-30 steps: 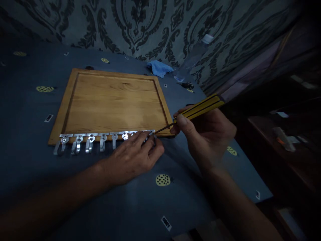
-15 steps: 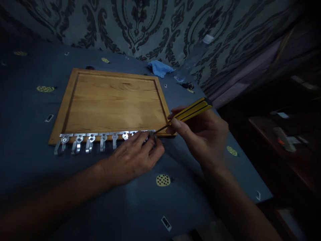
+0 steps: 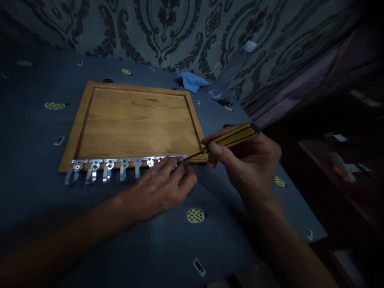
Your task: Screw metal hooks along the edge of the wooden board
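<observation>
A wooden board (image 3: 135, 120) lies flat on a blue patterned cloth. Along its near edge runs a metal hook rail (image 3: 120, 165) with several hooks hanging off the edge. My left hand (image 3: 159, 188) rests over the rail's right end, fingers curled and pressing a hook there. My right hand (image 3: 246, 160) grips a yellow and black screwdriver (image 3: 232, 136). Its thin shaft slants down and left, with the tip at the rail's right end beside my left fingertips.
A blue rag (image 3: 192, 81), a clear plastic bottle (image 3: 232, 70) and small dark items (image 3: 223, 102) lie at the back by the patterned wall. The cloth-covered surface (image 3: 39, 132) ends at the right, where dark shelves (image 3: 345, 168) hold a few objects.
The screwdriver handle has dropped to a flatter angle and my right hand has shifted on it. The tip stays at the rail's right end. My left hand has not moved.
</observation>
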Tool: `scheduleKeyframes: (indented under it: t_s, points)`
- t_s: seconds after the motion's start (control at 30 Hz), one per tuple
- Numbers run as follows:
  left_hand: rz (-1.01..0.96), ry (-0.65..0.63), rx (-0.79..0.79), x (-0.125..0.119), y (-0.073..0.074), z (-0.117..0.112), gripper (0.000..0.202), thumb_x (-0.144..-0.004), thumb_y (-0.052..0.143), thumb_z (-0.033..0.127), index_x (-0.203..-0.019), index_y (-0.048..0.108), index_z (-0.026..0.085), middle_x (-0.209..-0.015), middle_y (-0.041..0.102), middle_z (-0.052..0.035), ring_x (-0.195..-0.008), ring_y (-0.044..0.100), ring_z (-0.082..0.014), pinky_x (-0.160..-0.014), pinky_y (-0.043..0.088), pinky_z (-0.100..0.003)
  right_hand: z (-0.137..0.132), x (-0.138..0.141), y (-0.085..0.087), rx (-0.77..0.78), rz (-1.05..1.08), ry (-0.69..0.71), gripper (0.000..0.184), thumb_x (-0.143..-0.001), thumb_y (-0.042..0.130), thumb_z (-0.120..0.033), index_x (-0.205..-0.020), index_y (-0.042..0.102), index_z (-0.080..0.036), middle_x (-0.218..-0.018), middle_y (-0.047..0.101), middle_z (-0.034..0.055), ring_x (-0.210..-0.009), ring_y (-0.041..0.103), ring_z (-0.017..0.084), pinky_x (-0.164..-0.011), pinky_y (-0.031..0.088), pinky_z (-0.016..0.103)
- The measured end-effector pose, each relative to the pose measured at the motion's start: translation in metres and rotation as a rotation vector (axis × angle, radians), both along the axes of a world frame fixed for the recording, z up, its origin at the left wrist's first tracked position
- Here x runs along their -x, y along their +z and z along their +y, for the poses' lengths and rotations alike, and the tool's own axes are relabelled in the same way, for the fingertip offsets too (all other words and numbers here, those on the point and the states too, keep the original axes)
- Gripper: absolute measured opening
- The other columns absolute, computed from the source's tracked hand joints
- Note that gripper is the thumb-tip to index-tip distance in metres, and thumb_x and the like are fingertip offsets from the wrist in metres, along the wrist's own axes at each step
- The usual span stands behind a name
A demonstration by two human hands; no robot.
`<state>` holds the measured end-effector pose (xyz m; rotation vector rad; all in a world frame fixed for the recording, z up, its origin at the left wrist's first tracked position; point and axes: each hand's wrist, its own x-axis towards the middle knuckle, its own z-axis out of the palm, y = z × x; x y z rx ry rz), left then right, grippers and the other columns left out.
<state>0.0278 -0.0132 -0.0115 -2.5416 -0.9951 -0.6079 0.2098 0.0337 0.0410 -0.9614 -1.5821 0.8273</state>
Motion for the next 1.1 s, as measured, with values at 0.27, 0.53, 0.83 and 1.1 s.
scheduleKeyframes:
  t_s: [0.27, 0.53, 0.83, 1.1]
  points:
    - [-0.002, 0.005, -0.009, 0.000, 0.000, 0.000, 0.025, -0.102, 0.042, 0.009, -0.118, 0.060, 0.006, -0.109, 0.075, -0.0132, -0.112, 0.072, -0.0280, -0.099, 0.060, -0.039, -0.002, -0.003, 0.001, 0.003, -0.046, 0.027, 0.015, -0.083, 0.083, -0.036, -0.094, 0.078, -0.027, -0.082, 0.074, -0.0022, -0.051, 0.063, 0.011, -0.050, 0.059, 0.027]
    - [0.018, -0.012, 0.015, 0.001, 0.001, 0.001, 0.026, -0.102, 0.041, 0.010, -0.119, 0.059, 0.006, -0.113, 0.074, -0.0155, -0.113, 0.072, -0.0294, -0.100, 0.060, -0.040, 0.001, 0.008, -0.006, -0.124, 0.067, -0.104, 0.023, -0.079, 0.086, -0.041, -0.080, 0.070, -0.024, -0.068, 0.065, -0.0057, -0.046, 0.060, 0.009, -0.042, 0.053, 0.022]
    - [-0.002, -0.016, -0.019, 0.000, 0.002, 0.001, 0.024, -0.102, 0.041, 0.010, -0.115, 0.060, 0.006, -0.105, 0.075, -0.0129, -0.110, 0.073, -0.0283, -0.099, 0.060, -0.039, -0.002, 0.006, -0.008, -0.045, -0.057, -0.121, 0.025, -0.078, 0.085, -0.044, -0.084, 0.071, -0.025, -0.076, 0.067, -0.0042, -0.052, 0.061, 0.010, -0.050, 0.058, 0.024]
    - [0.002, -0.023, -0.008, 0.000, 0.001, 0.002, 0.023, -0.102, 0.042, 0.010, -0.117, 0.059, 0.005, -0.104, 0.074, -0.0133, -0.110, 0.072, -0.0289, -0.097, 0.060, -0.040, 0.000, -0.003, 0.001, 0.077, -0.132, 0.035, 0.025, -0.085, 0.080, -0.041, -0.101, 0.076, -0.022, -0.082, 0.073, -0.0006, -0.065, 0.070, 0.013, -0.063, 0.063, 0.026]
